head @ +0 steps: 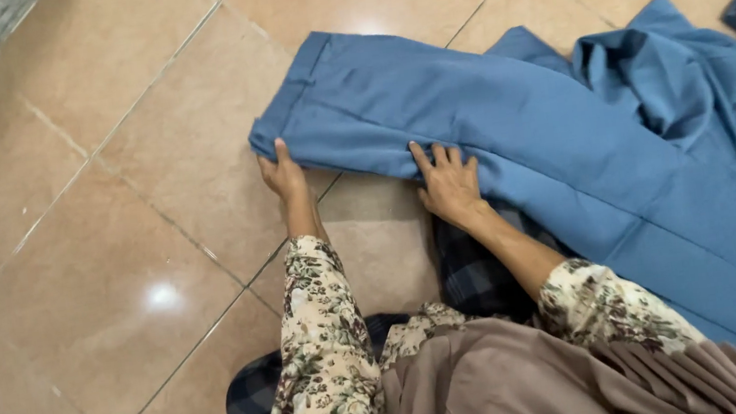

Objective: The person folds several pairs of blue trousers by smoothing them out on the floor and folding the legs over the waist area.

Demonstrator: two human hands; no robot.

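The person is smoothing the blue trousers (508, 124) flat on the tiled floor (108, 220), left hand (283, 175) pinching the hem end, right hand (448, 186) pressing spread-fingered, likely squaring edges before folding.

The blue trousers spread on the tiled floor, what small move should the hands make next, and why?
Probably sweep the right hand along the blue fabric trousers toward the rumpled far end. The left hand already grips the near corner and the near stretch lies flat, while the fabric to the right is still bunched in folds.
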